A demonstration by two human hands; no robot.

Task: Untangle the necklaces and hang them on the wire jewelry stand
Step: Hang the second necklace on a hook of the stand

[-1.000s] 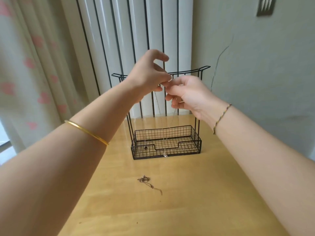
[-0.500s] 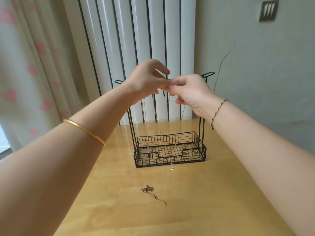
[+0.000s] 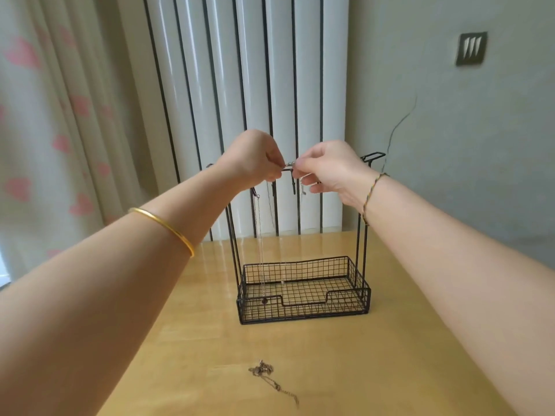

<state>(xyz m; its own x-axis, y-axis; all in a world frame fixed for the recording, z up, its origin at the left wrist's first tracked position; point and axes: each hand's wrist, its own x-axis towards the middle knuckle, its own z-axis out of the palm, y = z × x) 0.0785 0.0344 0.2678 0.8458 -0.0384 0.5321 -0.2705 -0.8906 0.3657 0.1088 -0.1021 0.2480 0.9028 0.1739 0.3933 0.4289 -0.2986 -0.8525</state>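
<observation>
A tangled necklace (image 3: 264, 370) lies loose on the pale wooden worktop (image 3: 390, 370), well in front of the black wire jewelry stand (image 3: 303, 307). One thin chain (image 3: 260, 250) hangs from the stand's left side. Above, the left hand (image 3: 255, 159) and right hand (image 3: 327, 166) each pinch a fine necklace (image 3: 289, 164) at the top bar, hiding most of the bar. Behind are white ribbed panels (image 3: 255, 70), a heart-print curtain (image 3: 45, 115) and a grey wall (image 3: 450, 130)

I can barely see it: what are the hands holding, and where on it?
The left hand and right hand pinch a thin necklace at its top, apparently by the clasp ends.
</observation>
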